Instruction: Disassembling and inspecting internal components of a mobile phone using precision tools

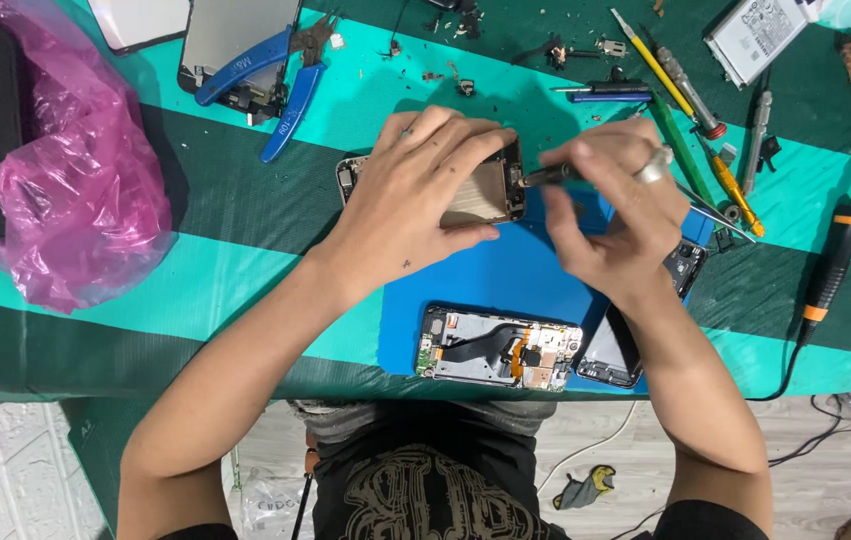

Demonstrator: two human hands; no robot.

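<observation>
My left hand [416,190] lies flat over an opened phone body [491,190] and presses it down on the blue work mat [486,285]. A small screwdriver [546,176] is gripped in my right hand [616,215], its tip touching the phone body's right edge. There is a ring on one finger of that hand. A second phone frame [501,347] with its circuit board exposed lies on the mat near the table's front edge. Beside it, partly under my right forearm, is a dark phone part [611,355].
A pink plastic bag [76,190] sits at the left. Blue-handled pliers [276,80] rest on a phone panel at the back. Screwdrivers and tweezers [696,130], a battery [761,35] and a soldering iron [846,240] lie at the right. Small screws and scraps dot the green striped tablecloth [196,200].
</observation>
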